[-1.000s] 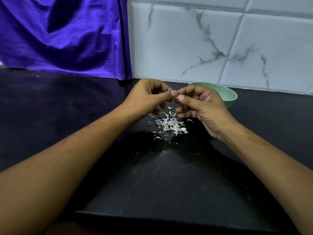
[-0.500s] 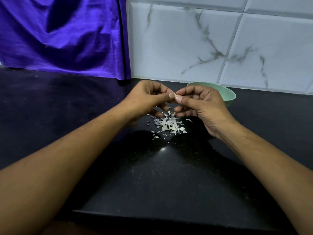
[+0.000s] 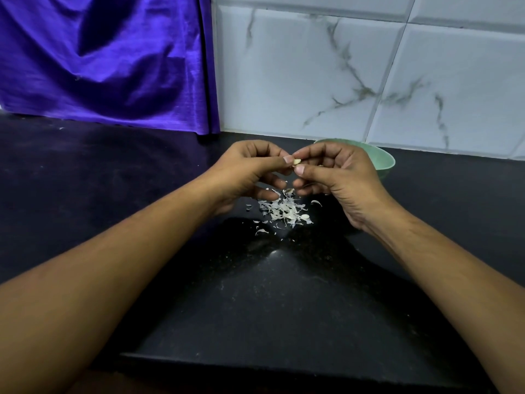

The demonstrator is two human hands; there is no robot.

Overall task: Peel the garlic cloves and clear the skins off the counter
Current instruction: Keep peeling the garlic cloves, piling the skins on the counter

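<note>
A small pale garlic clove (image 3: 297, 162) sits between the fingertips of both hands, above the black counter (image 3: 255, 294). My left hand (image 3: 250, 172) pinches it from the left with thumb and forefinger. My right hand (image 3: 338, 177) pinches it from the right, its other fingers curled underneath. Directly below the hands lies a loose pile of white garlic skins (image 3: 284, 210), with a few stray flakes around it. A pale green bowl (image 3: 383, 160) stands behind my right hand, mostly hidden by it; its contents are out of sight.
A purple cloth (image 3: 108, 61) hangs at the back left down to the counter. White marbled wall tiles (image 3: 355, 69) close off the back. The counter's front edge (image 3: 255, 362) runs near the bottom of the view.
Both hands stay together over the skin pile. The clove between the fingertips shows more plainly now than one second ago.
</note>
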